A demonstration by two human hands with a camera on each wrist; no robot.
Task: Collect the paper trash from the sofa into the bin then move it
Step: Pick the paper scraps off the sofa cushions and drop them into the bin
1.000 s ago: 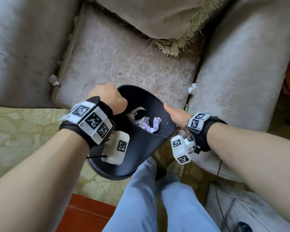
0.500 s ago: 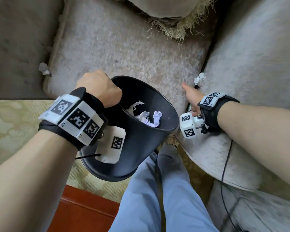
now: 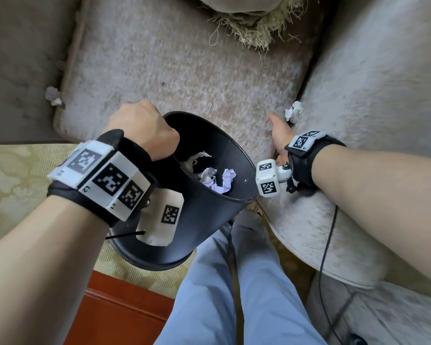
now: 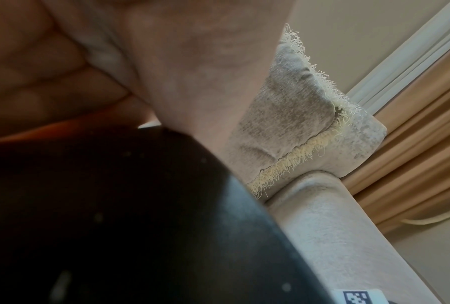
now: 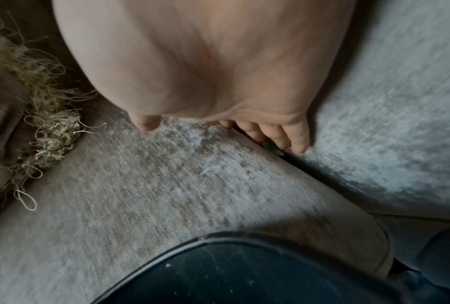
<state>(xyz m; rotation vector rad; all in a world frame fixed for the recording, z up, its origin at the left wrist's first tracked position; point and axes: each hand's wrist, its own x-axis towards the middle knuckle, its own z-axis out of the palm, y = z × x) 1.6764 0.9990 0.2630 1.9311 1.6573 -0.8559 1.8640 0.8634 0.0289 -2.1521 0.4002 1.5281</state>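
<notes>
A black bin [image 3: 209, 215] hangs tilted over the front edge of the grey sofa seat [image 3: 184, 70]. My left hand [image 3: 144, 130] grips its far rim, and several crumpled papers [image 3: 217, 178] lie inside. My right hand [image 3: 278, 129] reaches with straight fingers [image 5: 283, 136] into the crack between seat and right armrest. It holds nothing. A white crumpled paper [image 3: 294, 114] sits just beyond it, close to the thumb. Another paper ball [image 3: 53, 97] lies at the seat's left edge. In the left wrist view the bin [image 4: 115, 226] fills the lower left.
A fringed cushion [image 3: 246, 26] leans at the back of the seat. The right armrest [image 3: 371, 108] rises beside my right hand. A green patterned carpet [image 3: 15, 183] and a red-brown wooden floor [image 3: 115, 317] lie below the bin. My legs in blue trousers [image 3: 234, 295] stand in front.
My right hand has left the bin's rim and moved forward and right toward the paper at the armrest crack. The left hand keeps its grip on the bin.
</notes>
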